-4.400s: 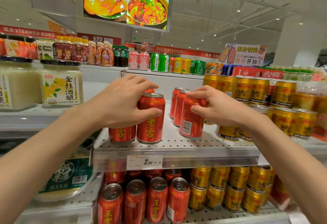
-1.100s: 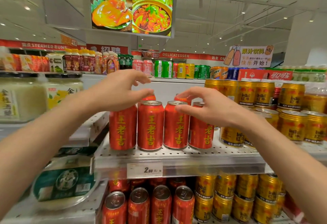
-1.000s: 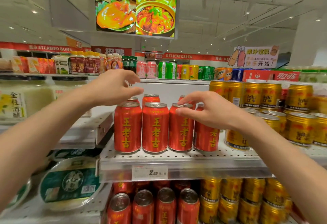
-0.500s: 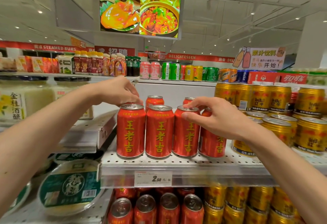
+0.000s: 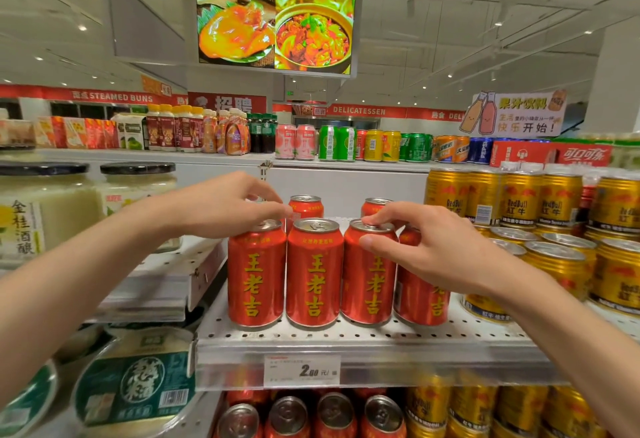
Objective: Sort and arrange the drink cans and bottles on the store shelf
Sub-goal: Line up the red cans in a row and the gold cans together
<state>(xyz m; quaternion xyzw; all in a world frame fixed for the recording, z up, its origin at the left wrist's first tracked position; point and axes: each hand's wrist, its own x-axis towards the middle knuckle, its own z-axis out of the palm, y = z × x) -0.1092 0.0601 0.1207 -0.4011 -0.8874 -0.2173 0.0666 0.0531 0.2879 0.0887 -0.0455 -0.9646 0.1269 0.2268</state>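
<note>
Red cans (image 5: 315, 273) upright, 王老吉 labels facing out — left hand (image 5: 221, 205) and right hand (image 5: 429, 247) pinch separate rims.

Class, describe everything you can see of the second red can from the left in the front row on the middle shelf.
The second red can is a glossy metal can with three yellow Chinese characters running down its front and a silver lid with an unopened pull tab. It stands upright at the front edge of the perforated white shelf, pressed between neighbouring red cans on both sides. Neither hand touches it.
</note>
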